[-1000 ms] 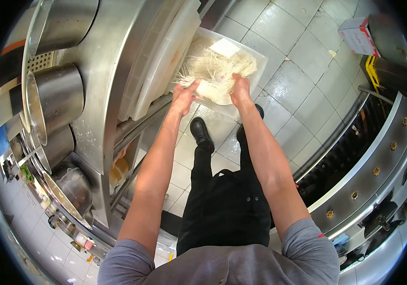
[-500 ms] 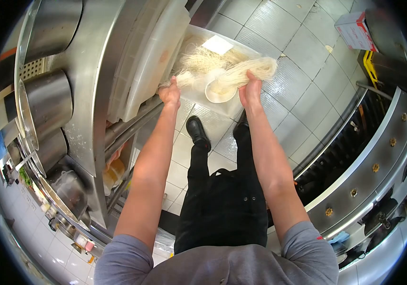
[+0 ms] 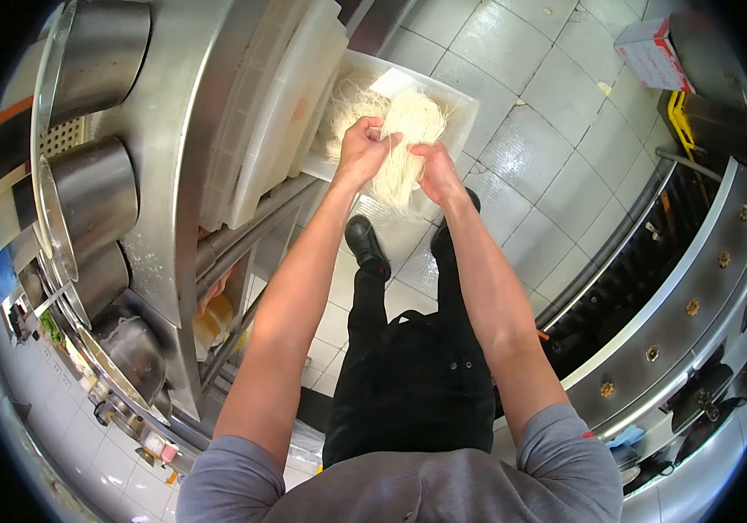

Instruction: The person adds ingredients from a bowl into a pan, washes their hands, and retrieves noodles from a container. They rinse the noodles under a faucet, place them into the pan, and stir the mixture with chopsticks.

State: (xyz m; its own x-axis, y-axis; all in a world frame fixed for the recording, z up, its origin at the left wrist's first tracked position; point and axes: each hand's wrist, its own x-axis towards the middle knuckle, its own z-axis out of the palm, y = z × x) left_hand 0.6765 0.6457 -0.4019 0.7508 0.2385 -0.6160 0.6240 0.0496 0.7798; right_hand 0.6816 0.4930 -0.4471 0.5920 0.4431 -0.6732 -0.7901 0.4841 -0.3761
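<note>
A bundle of thin pale noodles [image 3: 414, 122] is held between both hands over a white plastic bin [image 3: 465, 113]. My left hand [image 3: 365, 150] is closed on the bundle's left side, thumb across the strands. My right hand [image 3: 437, 172] grips the right side with bent fingers. Loose strands hang down below the hands. More pale noodles [image 3: 347, 113] lie in the bin on the left, and a white piece [image 3: 393, 82] shows behind the bundle. The round white bowl is not visible now.
Tall translucent plastic containers [image 3: 291, 105] stand left of the bin on a metal rack [image 3: 251, 218]. Large metal pots [image 3: 90, 192] are farther left. A stove [image 3: 670, 322] with knobs curves along the right, and a white-and-red box [image 3: 648, 54] is at the upper right.
Both hands have come together above the bin, the left moving right and the right moving left. The noodle bundle has shifted left and now hangs more upright; the bowl is out of sight.
</note>
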